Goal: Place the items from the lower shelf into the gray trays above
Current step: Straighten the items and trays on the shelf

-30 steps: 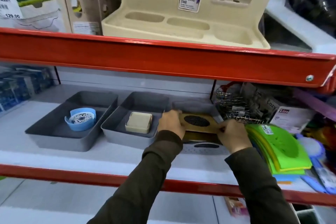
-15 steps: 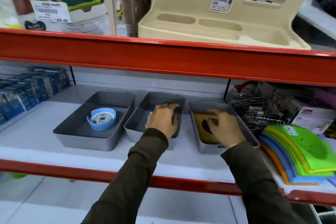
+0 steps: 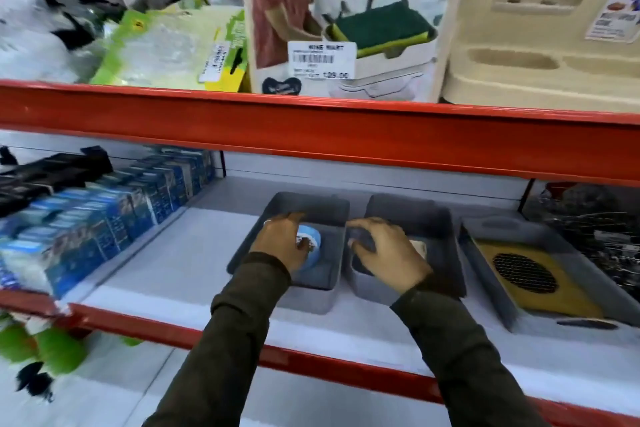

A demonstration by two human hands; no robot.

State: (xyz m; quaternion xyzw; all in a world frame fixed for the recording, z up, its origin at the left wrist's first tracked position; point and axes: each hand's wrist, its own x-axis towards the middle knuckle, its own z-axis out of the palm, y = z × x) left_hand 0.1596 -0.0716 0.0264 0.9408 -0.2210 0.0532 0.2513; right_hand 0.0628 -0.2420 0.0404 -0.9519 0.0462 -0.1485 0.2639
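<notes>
On the middle shelf (image 3: 194, 274), head view: 3 gray trays in a row, L to R. Left tray (image 3: 313, 206) holds 1 blue round item (image 3: 313, 246) w/ a white perforated top; left hand (image 3: 282, 246) lies over it from the L side, fingers (image 3: 294, 218) loosely curled against its rim, touching it. Can't tell if it's actually gripped or just rested on, so that grip's state is unclear. Middle tray (image 3: 408, 208) sits just beside the 1st, walls nearly touching. Right hand (image 3: 388, 255) is inside it, palm down, fingers spread and curved over sth dark and blurred near the tray's L wall; not clear what that is. 1 beige square item (image 3: 419, 246) peeks out just R of the hand, mostly hidden, touching or nearly touching the palm edge. That grip is spread, not pinching anything I can make out. Right tray (image 3: 485, 229) stands slightly apart, w/ 1 tan flat piece (image 3: 554, 298) w/ a dark round mesh grille lying in it, tilted against the bottom; no hand near it. Both sleeves dark olive. Blue boxes (image 3: 104, 218) stacked well to the L, wire baskets (image 3: 588, 229) to the far R. Upper shelf: 1 soap dispenser box (image 3: 349, 24), 1 beige stand (image 3: 540, 45) beside it.
</notes>
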